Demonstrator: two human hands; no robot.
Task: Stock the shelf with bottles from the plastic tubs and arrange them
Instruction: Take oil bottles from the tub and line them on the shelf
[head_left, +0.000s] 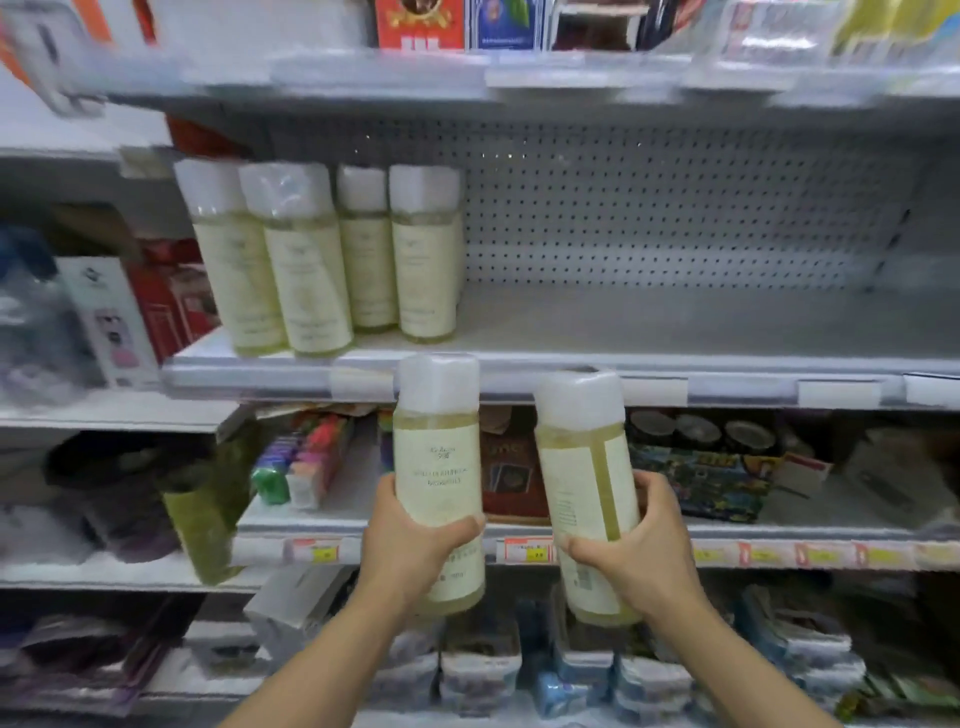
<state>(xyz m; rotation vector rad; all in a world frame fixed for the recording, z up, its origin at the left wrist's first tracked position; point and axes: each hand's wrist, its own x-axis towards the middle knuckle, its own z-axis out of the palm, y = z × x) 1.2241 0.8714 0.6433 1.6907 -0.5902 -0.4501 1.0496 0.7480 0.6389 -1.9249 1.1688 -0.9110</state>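
Observation:
My left hand (415, 545) grips a pale yellow bottle (439, 457) with a white cap, held upright just below the shelf's front edge. My right hand (631, 551) grips a second, like bottle (584, 467), tilted slightly left, its back label toward me. Both caps reach the lip of the white shelf (649, 332). On that shelf's left end stand several of the same bottles (322, 260) in a row, upright. The shelf's right part is bare board in front of a pegboard back. No plastic tub is in view.
Above is another shelf (467, 78) with boxed goods. Below the hands a lower shelf (779, 551) holds boxed games, tins and coloured items, with yellow price tags on its rail. Stacked small tubs sit lower still. Red and white boxes (130, 312) stand to the left.

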